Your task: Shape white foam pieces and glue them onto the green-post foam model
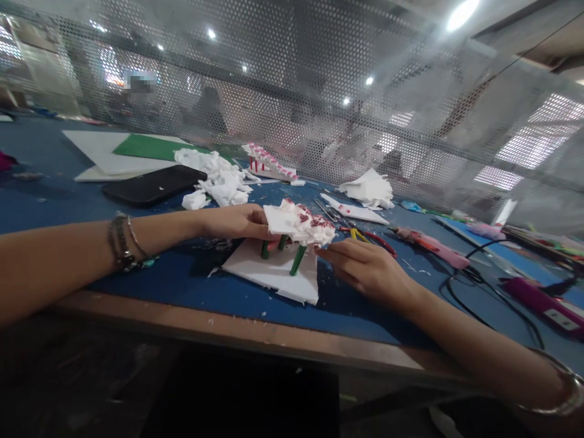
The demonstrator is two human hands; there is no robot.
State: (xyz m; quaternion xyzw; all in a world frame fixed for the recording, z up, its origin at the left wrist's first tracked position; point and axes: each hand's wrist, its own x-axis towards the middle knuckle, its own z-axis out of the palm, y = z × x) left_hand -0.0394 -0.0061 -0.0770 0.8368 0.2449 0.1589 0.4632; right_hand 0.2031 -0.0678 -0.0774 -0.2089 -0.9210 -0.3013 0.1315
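A small craft model [301, 224] stands near the front of the table, with a white top dotted with dark red bits, green stick legs [298, 260] and a white foam base sheet [274, 277]. My left hand [239, 221] is closed on the left edge of its top, the thumb along the side and a fingertip showing beneath. At the right edge, my right hand [360, 263] has its fingers drawn together in a pinch on the top's rim. What lies between those right fingertips is hard to see.
Behind stands a similar model with red legs [269, 163]. A black phone [154, 185], crumpled white scraps [214, 173] and white and green sheets [146, 147] lie left. Rightward are scissors [326, 210], red-and-yellow pliers [365, 236], a pink glue gun [431, 246] and a purple power strip [542, 304].
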